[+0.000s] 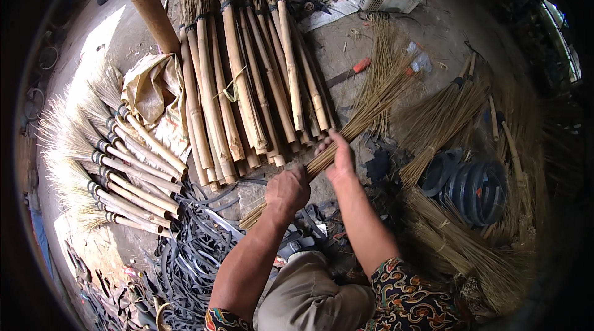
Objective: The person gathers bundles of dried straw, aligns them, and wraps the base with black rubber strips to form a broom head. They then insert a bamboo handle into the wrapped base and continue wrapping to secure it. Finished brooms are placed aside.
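Near the brooms (244,86), left hand (288,190) clenches slanting straw (364,121), right hand (338,157) cups it.

The bundle of thin sticks (365,119) in my left hand (288,190) and right hand (339,156) slants across my way like a bar. Past my left knuckles, the bamboo broom handles (247,95) lie packed like a wall. Between them and the loose sticks (378,52), a strip of bare floor (345,97) would let a hand pass, but the knife (350,72) lies across it. Tangled black strips (192,263) clutter my left; broom bristles (448,111) and a black coil (476,191) block my right.
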`<action>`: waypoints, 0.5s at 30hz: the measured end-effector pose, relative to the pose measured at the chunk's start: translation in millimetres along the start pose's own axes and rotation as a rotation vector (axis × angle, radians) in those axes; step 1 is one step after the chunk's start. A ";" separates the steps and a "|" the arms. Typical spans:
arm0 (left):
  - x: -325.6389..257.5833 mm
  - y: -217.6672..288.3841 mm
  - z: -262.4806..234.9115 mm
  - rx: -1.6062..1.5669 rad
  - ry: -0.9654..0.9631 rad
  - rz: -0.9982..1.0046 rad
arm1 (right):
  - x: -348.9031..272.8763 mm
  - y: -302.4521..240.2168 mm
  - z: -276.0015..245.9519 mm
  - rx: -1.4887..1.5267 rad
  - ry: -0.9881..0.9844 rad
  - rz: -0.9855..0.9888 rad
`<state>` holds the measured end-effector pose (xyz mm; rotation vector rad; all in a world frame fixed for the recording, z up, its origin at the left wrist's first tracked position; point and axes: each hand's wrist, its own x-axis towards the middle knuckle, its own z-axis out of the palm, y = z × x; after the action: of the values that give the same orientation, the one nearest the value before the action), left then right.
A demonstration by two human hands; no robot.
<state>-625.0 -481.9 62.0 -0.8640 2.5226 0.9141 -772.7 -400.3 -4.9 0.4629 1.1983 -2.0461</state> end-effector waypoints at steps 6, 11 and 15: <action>-46.3 -92.3 -5.1 0.253 0.040 -0.033 | 129.0 -139.7 -45.0 0.009 0.082 -0.160; -147.2 -227.0 -46.1 0.430 0.501 -0.041 | 172.9 -233.6 -82.2 0.008 0.104 -0.248; -253.8 -313.9 -89.0 0.554 0.665 -0.256 | 165.2 -244.3 -100.5 -0.130 0.232 -0.224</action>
<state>-238.7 -623.5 102.4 -1.4036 2.8444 -0.2080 -1068.1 -301.4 -8.6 0.5349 1.5743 -2.1262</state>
